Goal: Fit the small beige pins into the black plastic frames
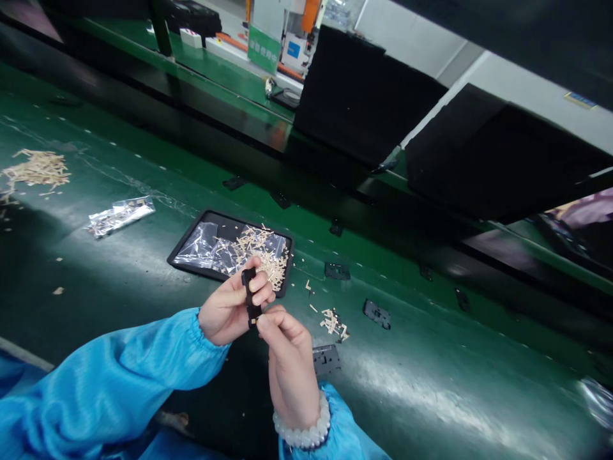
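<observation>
My left hand (pixel 234 303) is closed round a small black plastic part (pixel 251 297), held upright above the green bench. At the lower end of that part, the thumb and index finger of my right hand (pixel 290 358) are pinched together. A tiny tan piece (pixel 253 321) shows there, against the black part; whether my right fingers grip it I cannot tell. Behind my left hand lies a black tray (pixel 186 246) with clear plastic bags (pixel 198 246) and a heap of small tan pieces (pixel 258 246). Beside my right wrist, a flat black plate with holes (pixel 327 360) rests on the bench.
Loose tan pieces (pixel 334 324) lie right of the tray, and a larger pile (pixel 38 169) sits far left near a clear bag (pixel 122 216). Several black plates, one of them here (pixel 377 314), are spread along the green bench (pixel 454 383). Dark panels (pixel 364 96) hang beyond.
</observation>
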`<state>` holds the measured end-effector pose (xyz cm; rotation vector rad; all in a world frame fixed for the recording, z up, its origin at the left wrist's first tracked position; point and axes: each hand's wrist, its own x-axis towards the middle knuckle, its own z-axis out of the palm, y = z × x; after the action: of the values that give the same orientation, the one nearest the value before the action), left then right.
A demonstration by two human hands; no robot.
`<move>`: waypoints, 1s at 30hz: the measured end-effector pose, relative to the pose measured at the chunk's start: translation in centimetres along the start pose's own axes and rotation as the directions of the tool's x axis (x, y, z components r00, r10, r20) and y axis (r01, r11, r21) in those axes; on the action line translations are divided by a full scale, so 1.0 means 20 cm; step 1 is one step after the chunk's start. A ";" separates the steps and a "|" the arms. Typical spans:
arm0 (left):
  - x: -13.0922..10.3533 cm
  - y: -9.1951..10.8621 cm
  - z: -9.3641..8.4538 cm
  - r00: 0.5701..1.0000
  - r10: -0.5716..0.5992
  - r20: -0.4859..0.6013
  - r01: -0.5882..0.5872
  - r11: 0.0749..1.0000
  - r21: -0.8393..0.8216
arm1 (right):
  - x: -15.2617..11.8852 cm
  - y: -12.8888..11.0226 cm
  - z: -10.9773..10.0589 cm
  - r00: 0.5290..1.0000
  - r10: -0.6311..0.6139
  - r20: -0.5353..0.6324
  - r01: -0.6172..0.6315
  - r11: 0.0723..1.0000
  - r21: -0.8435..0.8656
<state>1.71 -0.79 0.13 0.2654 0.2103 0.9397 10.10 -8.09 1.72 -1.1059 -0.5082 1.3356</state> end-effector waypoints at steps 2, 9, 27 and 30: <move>0.00 0.00 0.00 1.000 0.005 -0.001 -0.005 1.000 0.006 | 0.00 0.01 -0.01 0.999 -0.037 -0.009 0.036 0.999 -0.031; 0.00 0.00 -0.01 1.000 0.011 -0.007 -0.011 1.000 0.016 | 0.00 0.02 -0.01 0.992 -0.127 -0.006 0.125 0.983 -0.137; -0.02 0.01 0.01 0.995 0.089 0.047 -0.097 0.970 0.222 | 0.01 0.03 -0.06 0.982 -0.181 0.055 0.189 0.935 -0.300; -0.04 0.02 0.03 0.995 0.099 0.019 -0.100 0.954 0.283 | 0.02 0.01 -0.08 0.985 -0.143 0.095 0.164 0.946 -0.279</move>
<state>1.23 -1.27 0.89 0.5473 0.3306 1.0083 11.36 -8.20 0.77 -1.2275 -0.8464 1.1929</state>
